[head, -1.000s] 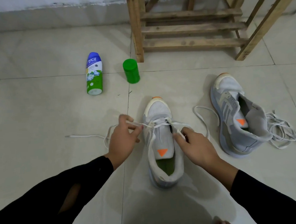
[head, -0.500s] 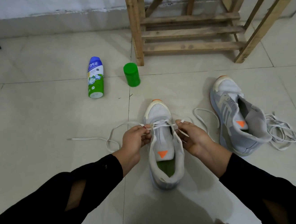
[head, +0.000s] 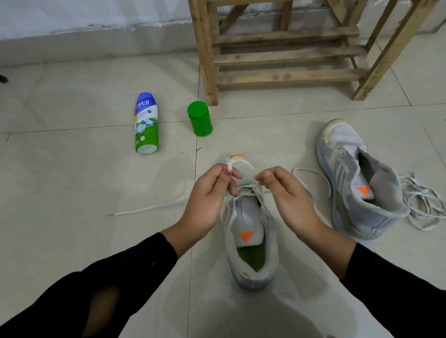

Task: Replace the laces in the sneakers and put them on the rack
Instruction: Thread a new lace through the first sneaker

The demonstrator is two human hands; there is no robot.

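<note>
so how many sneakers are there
2. One sneaker is on the floor between the left hand and right hand; the other sneaker sits right of it, by a lace pile. The rack's top is out of view.

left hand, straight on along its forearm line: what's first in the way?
Likely the toe of the middle sneaker, just beyond the left hand, which pinches the lace above it. Height is unclear; if it passes over, the wooden rack lies further along.
</note>
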